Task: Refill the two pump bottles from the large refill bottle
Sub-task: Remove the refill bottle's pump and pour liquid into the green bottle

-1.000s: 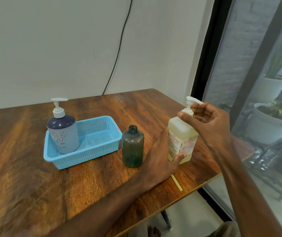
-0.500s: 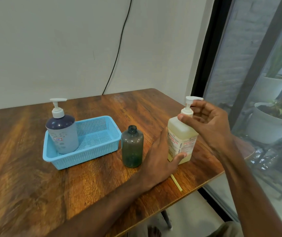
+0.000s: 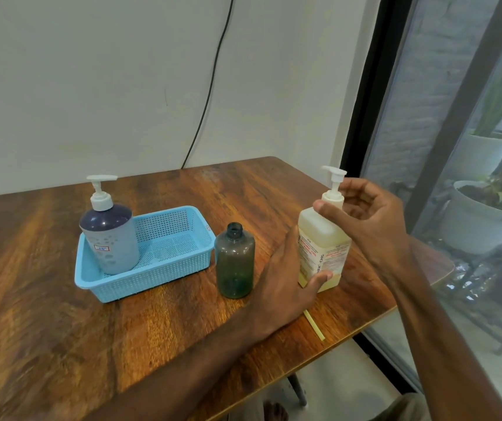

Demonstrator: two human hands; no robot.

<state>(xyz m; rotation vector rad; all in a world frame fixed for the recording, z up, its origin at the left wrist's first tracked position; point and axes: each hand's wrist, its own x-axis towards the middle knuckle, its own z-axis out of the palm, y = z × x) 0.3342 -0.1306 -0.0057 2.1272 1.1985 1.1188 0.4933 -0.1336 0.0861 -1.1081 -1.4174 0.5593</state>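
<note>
**A:** At the table's (image 3: 61, 329) right edge, head view: refill bottle (image 3: 319, 235) upright, long axis vertical?

**B:** Yes. Gripped low round the body by the left hand (image 3: 280, 287), thumb across the label. Held at the pump collar (image 3: 332, 197) by the right hand (image 3: 368, 214), fingers curled, reaching in from the right.

**A:** And for the coming move?

**B:** Probably unscrewing the pump. Calls for a twist about that vertical axis, right hand on top, left bracing below.

**A:** Then pouring where?

**B:** Just left of the left hand: green bottle (image 3: 234, 265), upright, neck open. Farther left: blue bottle (image 3: 113, 241), standing in the basket's (image 3: 158, 271) left end, pump on. Both nearer the left hand.
</note>
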